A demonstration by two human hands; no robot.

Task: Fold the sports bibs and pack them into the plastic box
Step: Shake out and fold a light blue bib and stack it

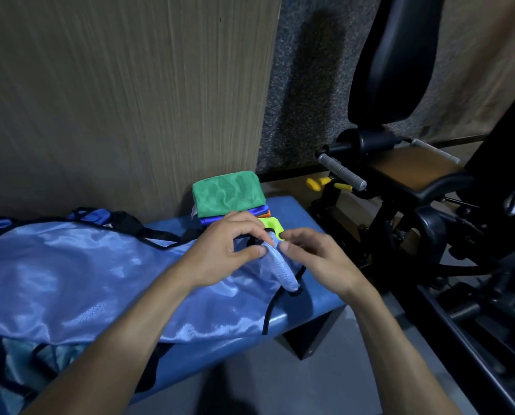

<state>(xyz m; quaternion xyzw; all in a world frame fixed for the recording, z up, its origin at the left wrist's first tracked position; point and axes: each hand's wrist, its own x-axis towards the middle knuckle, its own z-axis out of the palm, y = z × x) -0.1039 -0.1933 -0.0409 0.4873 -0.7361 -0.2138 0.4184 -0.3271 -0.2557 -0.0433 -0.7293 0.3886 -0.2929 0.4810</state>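
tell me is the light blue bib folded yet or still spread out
Mostly spread: the light blue bib lies flat along the blue bench. Only its right end is gathered, pinched by the left hand and right hand.

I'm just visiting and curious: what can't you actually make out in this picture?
- Plastic box: nowhere in the head view.
- Folded stack: lower bibs hidden under the green bib and behind the left hand.
- Blue bib: cut off by the left edge.
- Strap tip: covered by the right hand and left hand.

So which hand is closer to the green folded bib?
Left. The left hand lies just below the green folded bib, almost touching the stack under it. The right hand is farther, lower and to its right.
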